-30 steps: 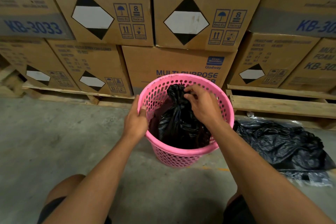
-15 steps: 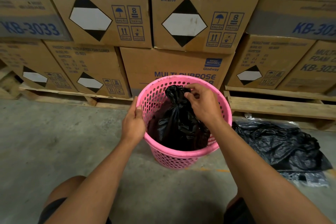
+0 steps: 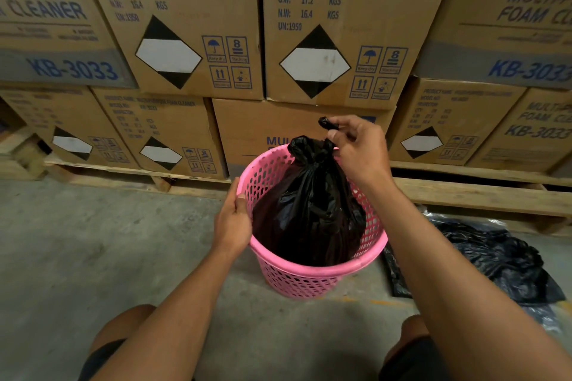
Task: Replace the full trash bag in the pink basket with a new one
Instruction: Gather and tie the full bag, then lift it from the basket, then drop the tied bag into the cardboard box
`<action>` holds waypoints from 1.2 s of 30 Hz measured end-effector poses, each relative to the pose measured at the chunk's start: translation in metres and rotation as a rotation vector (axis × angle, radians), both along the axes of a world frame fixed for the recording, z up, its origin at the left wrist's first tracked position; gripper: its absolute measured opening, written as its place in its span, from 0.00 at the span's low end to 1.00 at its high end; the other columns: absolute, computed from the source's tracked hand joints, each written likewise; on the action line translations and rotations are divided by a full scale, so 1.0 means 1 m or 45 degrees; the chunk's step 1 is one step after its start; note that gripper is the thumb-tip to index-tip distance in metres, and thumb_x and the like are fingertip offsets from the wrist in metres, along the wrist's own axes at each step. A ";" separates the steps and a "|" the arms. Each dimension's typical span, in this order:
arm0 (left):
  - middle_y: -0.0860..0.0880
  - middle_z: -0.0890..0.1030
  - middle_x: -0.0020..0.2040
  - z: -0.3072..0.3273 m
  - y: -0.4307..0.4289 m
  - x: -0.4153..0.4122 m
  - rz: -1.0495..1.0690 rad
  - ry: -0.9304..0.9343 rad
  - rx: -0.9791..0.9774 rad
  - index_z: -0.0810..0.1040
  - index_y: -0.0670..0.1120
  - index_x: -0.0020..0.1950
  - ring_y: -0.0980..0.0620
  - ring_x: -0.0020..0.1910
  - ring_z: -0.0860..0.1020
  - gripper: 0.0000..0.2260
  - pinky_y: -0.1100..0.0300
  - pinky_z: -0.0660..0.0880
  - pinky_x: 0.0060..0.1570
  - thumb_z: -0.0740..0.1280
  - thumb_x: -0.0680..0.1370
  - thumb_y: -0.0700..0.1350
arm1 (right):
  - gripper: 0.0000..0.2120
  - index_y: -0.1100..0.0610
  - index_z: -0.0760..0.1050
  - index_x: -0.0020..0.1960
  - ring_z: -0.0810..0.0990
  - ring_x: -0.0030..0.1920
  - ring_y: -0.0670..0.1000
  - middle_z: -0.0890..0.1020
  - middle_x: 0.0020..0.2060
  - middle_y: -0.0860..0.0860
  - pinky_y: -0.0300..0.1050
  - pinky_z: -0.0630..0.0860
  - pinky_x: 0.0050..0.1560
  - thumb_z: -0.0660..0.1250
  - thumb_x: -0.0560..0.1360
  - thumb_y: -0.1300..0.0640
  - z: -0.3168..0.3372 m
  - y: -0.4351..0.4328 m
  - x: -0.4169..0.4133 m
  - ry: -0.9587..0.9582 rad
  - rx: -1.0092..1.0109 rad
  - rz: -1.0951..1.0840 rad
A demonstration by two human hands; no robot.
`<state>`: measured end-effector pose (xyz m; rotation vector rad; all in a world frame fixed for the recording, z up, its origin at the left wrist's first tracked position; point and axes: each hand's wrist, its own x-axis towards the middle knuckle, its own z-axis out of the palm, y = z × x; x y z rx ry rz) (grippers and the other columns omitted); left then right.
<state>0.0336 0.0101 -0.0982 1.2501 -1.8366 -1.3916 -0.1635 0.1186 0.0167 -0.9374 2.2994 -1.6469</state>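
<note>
A pink perforated basket (image 3: 312, 280) stands on the concrete floor in front of me. A tied black trash bag (image 3: 312, 207) fills it, its knotted top risen above the far rim. My right hand (image 3: 356, 148) pinches the bag's knotted top, with a black end sticking out past my fingers. My left hand (image 3: 233, 223) grips the basket's left rim. A pile of black plastic bags (image 3: 501, 260) lies flat on the floor to the right of the basket.
Stacked cardboard cartons (image 3: 309, 40) on wooden pallets (image 3: 483, 195) form a wall right behind the basket. Bare concrete floor (image 3: 93, 241) stretches to the left. My knees show at the bottom edge.
My right hand has risen with the bag's knot, stretching the bag upward so its top now stands above the rim. The left hand stays on the rim.
</note>
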 end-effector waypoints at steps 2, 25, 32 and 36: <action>0.48 0.74 0.72 -0.002 -0.001 0.000 -0.002 0.006 0.011 0.61 0.64 0.78 0.43 0.67 0.75 0.20 0.41 0.70 0.69 0.50 0.86 0.51 | 0.09 0.44 0.83 0.53 0.86 0.46 0.49 0.86 0.43 0.47 0.59 0.84 0.50 0.70 0.78 0.58 0.010 0.001 -0.001 0.034 -0.021 0.011; 0.41 0.72 0.73 0.225 -0.022 0.015 -0.125 -0.585 -0.169 0.67 0.45 0.76 0.40 0.70 0.72 0.26 0.46 0.69 0.68 0.61 0.82 0.56 | 0.11 0.47 0.80 0.61 0.82 0.52 0.43 0.84 0.50 0.42 0.46 0.80 0.57 0.68 0.81 0.58 0.257 0.000 0.023 0.093 0.198 0.083; 0.44 0.79 0.65 0.422 -0.032 0.063 -0.198 -0.708 -0.264 0.76 0.46 0.67 0.41 0.63 0.77 0.26 0.49 0.76 0.61 0.63 0.78 0.63 | 0.10 0.50 0.80 0.61 0.79 0.51 0.46 0.81 0.47 0.45 0.40 0.73 0.50 0.66 0.82 0.57 0.426 -0.024 0.060 0.158 0.353 0.231; 0.42 0.79 0.65 0.515 -0.041 0.110 -0.089 -0.798 -0.294 0.75 0.45 0.67 0.39 0.62 0.77 0.27 0.50 0.76 0.59 0.63 0.78 0.63 | 0.10 0.50 0.80 0.61 0.80 0.52 0.48 0.81 0.47 0.45 0.41 0.73 0.49 0.66 0.82 0.57 0.509 -0.051 0.093 0.197 0.367 0.340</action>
